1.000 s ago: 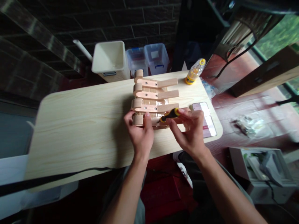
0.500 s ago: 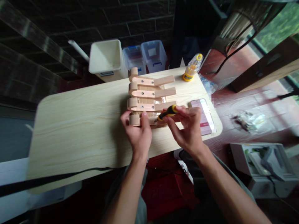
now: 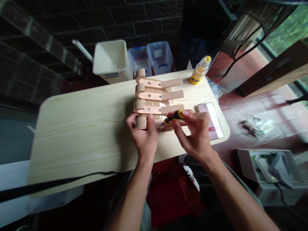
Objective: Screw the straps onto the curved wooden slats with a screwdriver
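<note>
Several pale wooden pieces with rounded ends and angled arms form a wooden assembly (image 3: 154, 96) on the table; dark screw heads show in them. My left hand (image 3: 145, 136) grips the nearest wooden piece, thumb on top and fingers round its left end. In my right hand (image 3: 196, 131) is a yellow-and-black screwdriver (image 3: 173, 117), held by the handle and tilted, its tip at the right-hand screw of that nearest piece. My right fingers hide part of the piece's arm.
On the light wood table (image 3: 79, 128), a phone (image 3: 213, 122) lies right of my right hand. A clear bottle-shaped case with a yellow base (image 3: 198, 72) stands at the far right corner. A cream bin (image 3: 110, 57) and clear plastic boxes (image 3: 160, 56) sit behind the table.
The whole view has shifted slightly, so the table things appear a little further right. Both hands keep their holds, and the screwdriver stays at the same screw.
</note>
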The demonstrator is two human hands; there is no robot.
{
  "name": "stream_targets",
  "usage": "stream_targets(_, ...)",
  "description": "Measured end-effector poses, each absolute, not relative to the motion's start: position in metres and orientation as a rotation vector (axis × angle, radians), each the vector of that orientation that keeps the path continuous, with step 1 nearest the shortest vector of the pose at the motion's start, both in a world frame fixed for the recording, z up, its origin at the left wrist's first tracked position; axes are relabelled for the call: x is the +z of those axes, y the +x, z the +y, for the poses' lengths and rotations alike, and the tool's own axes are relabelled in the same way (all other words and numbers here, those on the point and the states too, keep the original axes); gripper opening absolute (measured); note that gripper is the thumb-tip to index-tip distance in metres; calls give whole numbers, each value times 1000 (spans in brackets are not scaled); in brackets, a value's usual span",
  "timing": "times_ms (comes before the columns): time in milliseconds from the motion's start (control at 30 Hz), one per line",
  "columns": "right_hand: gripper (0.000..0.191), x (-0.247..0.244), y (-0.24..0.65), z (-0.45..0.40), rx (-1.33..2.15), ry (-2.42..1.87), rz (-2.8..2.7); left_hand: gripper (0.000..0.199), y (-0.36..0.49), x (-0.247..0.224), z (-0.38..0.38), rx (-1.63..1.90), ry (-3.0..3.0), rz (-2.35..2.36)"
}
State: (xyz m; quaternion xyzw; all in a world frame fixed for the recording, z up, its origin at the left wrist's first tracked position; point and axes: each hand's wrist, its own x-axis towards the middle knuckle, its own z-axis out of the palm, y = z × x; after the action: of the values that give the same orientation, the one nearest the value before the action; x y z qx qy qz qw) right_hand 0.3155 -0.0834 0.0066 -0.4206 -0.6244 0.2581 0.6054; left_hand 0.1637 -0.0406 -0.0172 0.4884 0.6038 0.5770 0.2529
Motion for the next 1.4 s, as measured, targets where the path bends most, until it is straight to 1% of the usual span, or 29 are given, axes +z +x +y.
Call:
stream_targets(200, 49, 0, 316, -80, 550, -1006, -1403, 35, 163, -17, -41, 1566, 1320, 1626)
stream_targets(500, 46, 20, 317, -83, 641, -948, -1456, 34, 162, -16, -40, 1536, 1320, 1624)
stream_targets(700, 45, 8, 318, -84, 610, -1020, -1393, 34, 163, -16, -42, 1533, 1323, 1613)
stream_targets(867, 48, 6, 316, -82, 585, -1013, -1364, 35, 162, -16, -41, 1528, 1328, 1588)
stream_targets(967, 50, 11, 321, -84, 558, -1026, -1415, 39, 158, -15, -40, 1525, 1344, 1563)
stream_targets(1100, 51, 32, 336, -93, 520, -1118, -1589, 54, 150, -11, -41, 1511, 1333, 1532)
stream_targets(1167, 46, 47, 342, -99, 481, -1172, -1774, 62, 145, -8, -43, 1494, 1316, 1533)
stream_targets(1233, 32, 60, 345, -104, 425, -1215, -1958, 69, 141, -6, -45, 1467, 1287, 1541)
stream_targets(1300, 19, 68, 345, -109, 425, -1241, -2024, 73, 136, -5, -46, 1438, 1241, 1533)
stream_targets(1333, 15, 69, 344, -111, 425, -1244, -2035, 73, 134, -6, -46, 1433, 1216, 1522)
stream_targets(1400, 13, 68, 341, -116, 442, -1257, -2053, 74, 130, -8, -47, 1452, 1170, 1474)
